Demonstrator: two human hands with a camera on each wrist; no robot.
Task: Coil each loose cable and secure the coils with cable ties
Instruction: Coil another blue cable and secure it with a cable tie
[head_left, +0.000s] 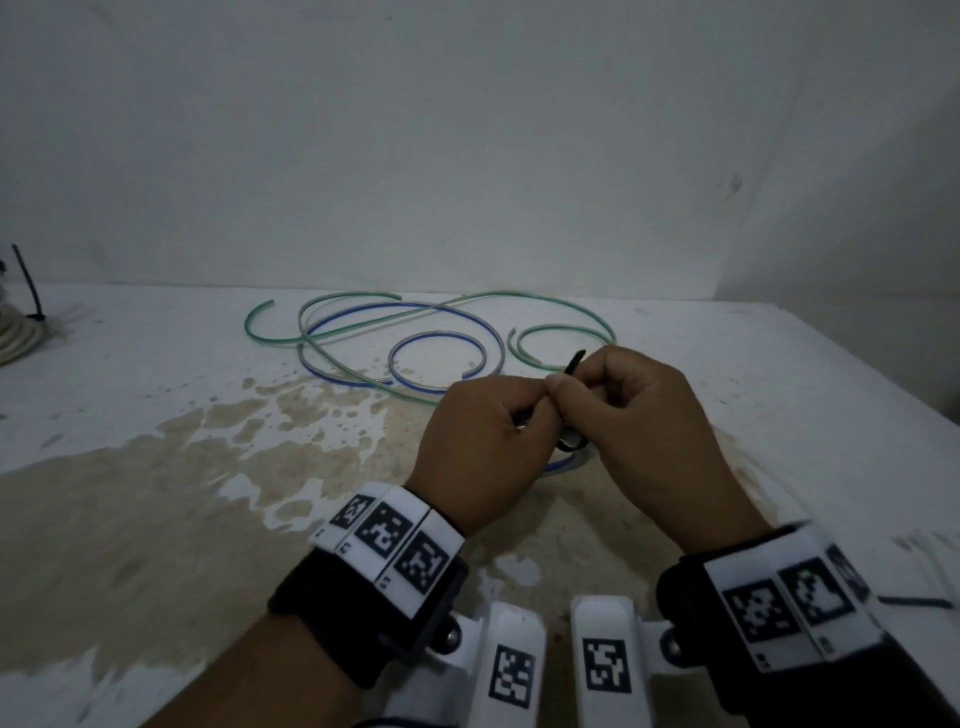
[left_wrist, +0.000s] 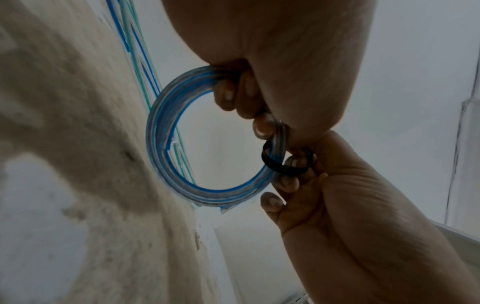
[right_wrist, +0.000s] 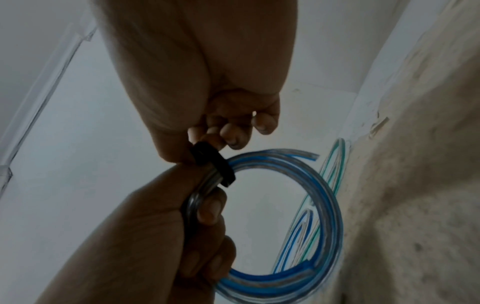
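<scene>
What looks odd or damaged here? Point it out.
The table top is worn: a broad brown, blotchy patch where the white surface has flaked, spreading under both hands. Otherwise nothing is amiss: the left hand holds the blue coil while the right hand pinches the black cable tie looped around it.

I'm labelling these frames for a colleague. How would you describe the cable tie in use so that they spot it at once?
Start at the two hands meeting over the stained table. Between them hangs a blue coil, gripped by the left hand. The cable tie is the black band looped around it, pinched by the right hand.
</scene>
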